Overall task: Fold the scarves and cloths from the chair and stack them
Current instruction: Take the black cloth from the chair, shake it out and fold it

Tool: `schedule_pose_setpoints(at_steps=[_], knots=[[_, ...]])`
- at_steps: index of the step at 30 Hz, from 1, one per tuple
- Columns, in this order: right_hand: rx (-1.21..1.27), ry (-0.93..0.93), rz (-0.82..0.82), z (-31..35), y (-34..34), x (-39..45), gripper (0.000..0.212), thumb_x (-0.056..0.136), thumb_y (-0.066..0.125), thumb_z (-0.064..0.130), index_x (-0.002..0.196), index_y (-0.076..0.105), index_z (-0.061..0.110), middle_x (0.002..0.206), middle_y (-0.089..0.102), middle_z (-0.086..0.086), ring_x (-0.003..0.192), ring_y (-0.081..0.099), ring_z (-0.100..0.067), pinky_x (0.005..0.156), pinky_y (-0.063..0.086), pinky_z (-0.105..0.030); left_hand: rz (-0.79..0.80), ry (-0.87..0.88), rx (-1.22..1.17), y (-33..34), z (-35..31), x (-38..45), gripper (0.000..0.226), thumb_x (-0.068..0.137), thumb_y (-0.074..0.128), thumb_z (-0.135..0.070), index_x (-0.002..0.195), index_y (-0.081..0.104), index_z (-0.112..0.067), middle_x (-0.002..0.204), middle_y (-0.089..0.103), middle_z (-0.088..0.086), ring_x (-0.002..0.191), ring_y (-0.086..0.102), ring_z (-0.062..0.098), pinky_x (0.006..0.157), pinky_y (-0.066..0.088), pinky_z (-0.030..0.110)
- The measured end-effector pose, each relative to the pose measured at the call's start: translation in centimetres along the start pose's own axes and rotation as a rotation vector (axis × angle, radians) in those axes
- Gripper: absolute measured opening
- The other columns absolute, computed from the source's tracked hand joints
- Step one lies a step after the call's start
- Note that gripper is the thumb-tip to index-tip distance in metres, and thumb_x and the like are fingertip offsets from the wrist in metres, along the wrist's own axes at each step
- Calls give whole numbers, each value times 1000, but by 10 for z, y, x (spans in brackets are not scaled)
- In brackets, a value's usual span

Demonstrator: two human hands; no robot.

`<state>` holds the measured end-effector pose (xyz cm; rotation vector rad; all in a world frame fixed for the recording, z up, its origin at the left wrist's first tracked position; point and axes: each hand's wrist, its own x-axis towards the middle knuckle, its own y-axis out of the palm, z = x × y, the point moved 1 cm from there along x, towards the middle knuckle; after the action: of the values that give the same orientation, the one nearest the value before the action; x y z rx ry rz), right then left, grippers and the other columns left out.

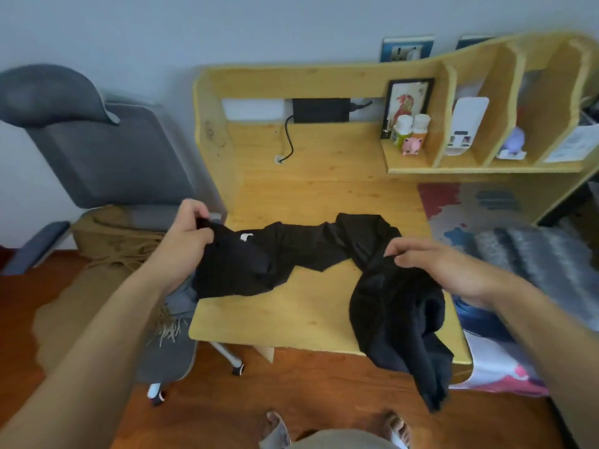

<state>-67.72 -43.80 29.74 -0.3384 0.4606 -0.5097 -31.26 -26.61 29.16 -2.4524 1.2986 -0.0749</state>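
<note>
A long black scarf [291, 251] lies stretched across the wooden desk [308, 192], one end drooping over the front right edge toward the floor. My left hand [189, 226] grips the scarf's left end just past the desk's left edge. My right hand [431, 264] pinches a raised fold of the scarf near the right side. On the grey chair [107, 160] to the left, a tan fringed scarf [113, 241] is draped, spilling down to the floor, with a grey cloth [181, 301] under the black scarf's left end.
The desk's back has a shelf unit [486, 102] with bottles, a pink figure, a framed picture and papers. A black box and cable [321, 111] sit at the back. A bed with patterned bedding and a grey blanket [531, 254] is on the right. My feet stand on the wooden floor below.
</note>
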Motion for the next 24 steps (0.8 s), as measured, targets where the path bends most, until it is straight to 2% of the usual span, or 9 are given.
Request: schedule_pose_setpoints(at_steps=[2,4,6,8,10,12,15,20,24], knots=[[-51,-173,-25,31,10,3,19,103,53,23,90,66,19,87,62,-13,86,59,-36,80,44,-38,14,225,-38,9,-32,-19,53,89,50,20,100,47,-32,100,53,0,92,54,13,79,46,34],[-66,-347,-22,60,24,5,19,102,55,20,90,68,24,84,65,3,81,61,-19,75,45,-27,46,301,-225,25,-62,-39,55,89,56,23,115,52,-26,105,60,5,99,62,14,83,53,29],[-52,-472,-36,81,37,7,13,100,59,19,93,71,21,88,66,10,85,62,-11,77,45,-18,97,232,-496,44,-76,-52,54,84,63,17,123,56,-19,103,65,10,99,66,20,86,57,34],[-39,-578,-100,93,50,11,11,98,62,14,96,73,14,89,67,14,89,64,-10,80,44,-13,118,99,-676,64,-80,-61,47,79,68,7,121,60,-14,99,68,10,93,68,22,85,59,36],[12,-611,-170,94,61,18,10,97,64,11,98,74,12,90,69,15,89,66,-8,81,46,-14,129,-33,-832,83,-83,-69,34,79,68,3,111,63,-9,95,70,11,87,70,22,79,61,34],[143,-573,-223,90,70,23,10,96,64,10,99,73,11,91,71,8,89,67,-11,83,50,-19,131,-121,-917,94,-81,-74,26,80,69,1,104,67,-8,95,72,12,86,71,23,79,60,34],[328,-519,-258,78,74,25,10,95,64,8,98,73,9,91,73,0,89,67,-12,84,52,-25,108,-125,-899,101,-76,-77,26,76,72,3,99,73,-8,99,70,14,92,69,25,84,57,37],[599,-459,-296,66,78,21,9,96,62,4,99,70,0,91,72,-6,88,68,-17,84,54,-28,99,-186,-1016,110,-79,-79,32,77,68,3,107,66,-7,93,73,16,81,72,24,76,63,35],[687,-432,-319,61,86,19,11,96,62,8,99,69,1,90,69,-3,90,65,-16,87,53,-28,166,-235,-1170,122,-80,-76,37,83,64,0,119,60,-9,100,72,15,89,72,23,90,59,36]])
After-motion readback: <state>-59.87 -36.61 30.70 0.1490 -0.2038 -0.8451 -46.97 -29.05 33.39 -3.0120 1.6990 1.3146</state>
